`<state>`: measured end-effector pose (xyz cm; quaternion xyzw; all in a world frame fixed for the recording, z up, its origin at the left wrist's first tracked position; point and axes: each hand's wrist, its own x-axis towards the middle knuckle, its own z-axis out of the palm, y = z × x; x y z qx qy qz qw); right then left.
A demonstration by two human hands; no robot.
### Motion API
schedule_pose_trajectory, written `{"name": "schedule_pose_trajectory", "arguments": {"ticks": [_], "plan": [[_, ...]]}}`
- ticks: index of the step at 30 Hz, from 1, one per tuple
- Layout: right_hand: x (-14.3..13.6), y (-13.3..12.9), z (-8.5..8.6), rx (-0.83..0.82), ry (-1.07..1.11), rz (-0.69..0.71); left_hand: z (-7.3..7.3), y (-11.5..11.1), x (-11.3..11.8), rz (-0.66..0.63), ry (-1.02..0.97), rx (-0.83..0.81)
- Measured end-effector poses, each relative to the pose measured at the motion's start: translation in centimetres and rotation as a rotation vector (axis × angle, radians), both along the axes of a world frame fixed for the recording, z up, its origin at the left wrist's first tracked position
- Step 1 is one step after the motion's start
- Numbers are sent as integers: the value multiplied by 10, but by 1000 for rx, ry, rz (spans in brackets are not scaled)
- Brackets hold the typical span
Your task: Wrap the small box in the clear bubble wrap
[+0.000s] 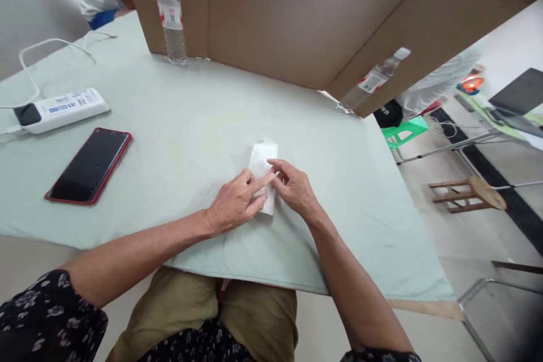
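Observation:
A narrow white packet (263, 154), which looks like bubble wrap, lies on the cloth-covered table in front of me. My left hand (237, 201) grips it from the left, with the index finger stretched across its top and the thumb lower down. From the other side my right hand (294, 185) closes thumb and fingers at the packet's right edge, close to the left index fingertip. What the packet contains, if anything, cannot be made out.
A phone (90, 165) in a red case and a white power strip (63, 110) with cables lie at left. One water bottle (172, 17) stands and another bottle (375, 80) appears tilted against the cardboard panel (267, 17). A wooden stool (486, 192) is off to the right.

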<state>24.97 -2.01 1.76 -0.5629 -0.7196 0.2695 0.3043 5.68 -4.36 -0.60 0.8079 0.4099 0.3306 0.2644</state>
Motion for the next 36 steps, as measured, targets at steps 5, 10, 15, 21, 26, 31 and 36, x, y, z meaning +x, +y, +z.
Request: {"name": "schedule_pose_trajectory", "arguments": {"ticks": [5, 10, 15, 21, 26, 31, 36], "plan": [[0, 8, -6, -13, 29, -136, 0, 3, -3, -1, 82, 12], [10, 16, -6, -230, 236, -297, 1, 4, -2, -5, 57, 13], [1, 40, -7, -425, 410, -201, -1, 3, -2, -1, 51, 36], [-17, 43, -3, -327, 570, -111, -2, 6, -3, 5, 43, 22], [-19, 8, 12, -180, 572, -36, -2, 5, -1, 39, -9, -23], [-15, -23, 10, 9, 349, 4, -9, 4, 0, 211, -79, 4], [-11, -39, -6, 145, 259, 100, -12, 8, -4, 110, -102, 110]]}}
